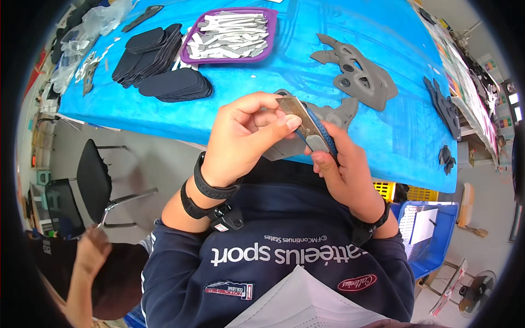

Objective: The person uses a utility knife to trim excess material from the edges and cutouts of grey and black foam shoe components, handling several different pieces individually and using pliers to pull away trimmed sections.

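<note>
Above the near edge of the table I hold a snap-off utility knife [315, 143] with a blue and grey handle, its wide metal blade out. My right hand [345, 167] is closed around the handle, the thumb beside the grey slider. My left hand [252, 124] pinches the flat of the blade between thumb and fingers. Just behind the knife lies a dark grey cut-out piece [343, 113], partly hidden by my hands. A larger grey piece with holes [377, 85] lies farther right.
On the blue table cover [229, 90], a purple tray [235, 59] holds white strips; stacks of black oval pads [174, 86] lie beside it. At the right edge rest dark pieces [442, 106]. A blue crate [440, 235] stands lower right, a black chair [94, 175] left, near another person's hand [93, 251].
</note>
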{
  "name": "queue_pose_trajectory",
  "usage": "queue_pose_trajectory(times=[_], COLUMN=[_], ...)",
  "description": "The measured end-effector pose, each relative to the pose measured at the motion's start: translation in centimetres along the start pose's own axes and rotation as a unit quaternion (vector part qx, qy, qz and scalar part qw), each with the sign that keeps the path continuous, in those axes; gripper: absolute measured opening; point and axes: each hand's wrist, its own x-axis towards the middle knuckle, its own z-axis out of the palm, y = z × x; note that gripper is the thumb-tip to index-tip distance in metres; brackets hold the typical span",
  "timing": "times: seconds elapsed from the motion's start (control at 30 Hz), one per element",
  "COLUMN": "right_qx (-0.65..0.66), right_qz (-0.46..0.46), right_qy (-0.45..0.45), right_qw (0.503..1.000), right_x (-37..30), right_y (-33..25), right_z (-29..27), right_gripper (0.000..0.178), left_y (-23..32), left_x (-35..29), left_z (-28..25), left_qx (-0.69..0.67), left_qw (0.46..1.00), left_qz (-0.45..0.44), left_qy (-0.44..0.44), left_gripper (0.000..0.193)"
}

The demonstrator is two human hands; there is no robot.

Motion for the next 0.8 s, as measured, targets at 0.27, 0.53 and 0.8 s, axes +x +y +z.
queue_pose_trajectory(times=[0.27,0.53,0.8], right_qx=[0.054,0.082,0.103], right_qz=[0.041,0.047,0.066], right_qy=[0.000,0.035,0.031], right_qw=[0.998,0.995,0.992], right_x=[0.1,-1.3,-1.6], right_y=[0.3,0.7,1.1], right_z=[0.1,0.0,-0.5], right_gripper=[0.037,0.029,0.030], left_y=[-0.8,-1.3,-1.0], left_x=[-0.1,-0.6,-0.5], left_z=[-0.1,1.2,0.7], left_qx=[-0.003,-0.029,0.048], left_qw=[1.000,0.999,0.996], left_qz=[0.007,0.000,0.005], left_qy=[-0.010,-0.022,-0.068], left_gripper=[0.015,0.016,0.018])
